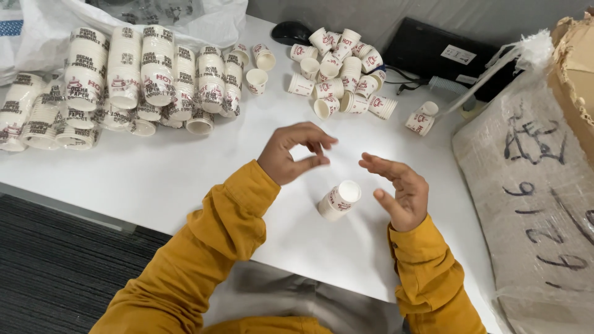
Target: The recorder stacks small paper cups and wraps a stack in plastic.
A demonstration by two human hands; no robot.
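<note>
A small white paper cup with red print stands upside down on the white table, between my two hands. My left hand hovers just above and left of it, fingers curled with thumb and forefinger close together, holding nothing. My right hand is open to the right of the cup, fingers spread, not touching it. Both arms wear mustard-yellow sleeves.
Several long stacks of nested cups lie at the back left beside a white plastic bag. A heap of loose cups sits at the back middle, one stray cup further right. A large wrapped sack borders the right side. A black mouse lies at the far edge.
</note>
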